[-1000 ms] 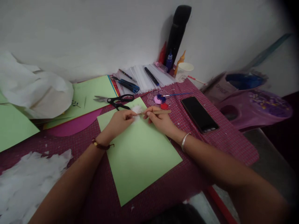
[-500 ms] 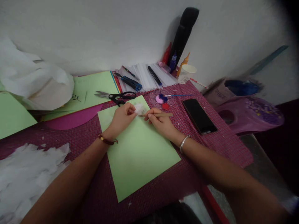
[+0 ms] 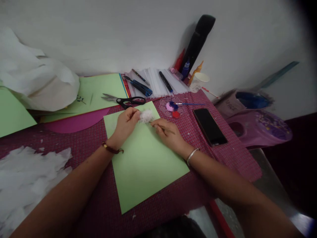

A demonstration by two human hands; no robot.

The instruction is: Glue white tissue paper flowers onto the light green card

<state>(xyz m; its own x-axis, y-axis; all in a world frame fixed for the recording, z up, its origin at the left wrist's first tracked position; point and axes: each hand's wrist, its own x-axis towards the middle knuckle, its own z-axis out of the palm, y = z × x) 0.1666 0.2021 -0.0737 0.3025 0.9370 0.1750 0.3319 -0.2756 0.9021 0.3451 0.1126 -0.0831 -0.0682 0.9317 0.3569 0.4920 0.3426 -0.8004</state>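
Note:
A light green sheet of paper [image 3: 148, 165] lies at a slant before me. Near its top edge is a fluffy white tuft [image 3: 146, 116], perhaps torn tissue or cotton. My left hand [image 3: 126, 125] is at the tuft's left side with thumb and fingers pinched; what is between the fingertips is hidden. My right hand [image 3: 170, 134] grips a thin tan wooden stick [image 3: 168, 130], its tip at the tuft's lower right edge. Black-handled scissors [image 3: 130, 100] lie just beyond the sheet. Right of it, a clear plastic palette [image 3: 163, 105] bears pink, dark blue and red paint.
A blue paintbrush [image 3: 190, 103] rests on the palette. A phone [image 3: 210, 127] lies at the right, paint bottles [image 3: 185, 68] and a paper cup [image 3: 201, 79] behind. White paper scraps [image 3: 29, 185] spread at left; a cutter [image 3: 138, 86] and marker [image 3: 165, 81] lie at the back.
My left hand has shifted slightly left, showing more of the white tuft. The stick in my right hand now slants down to the right. The view has tilted slightly.

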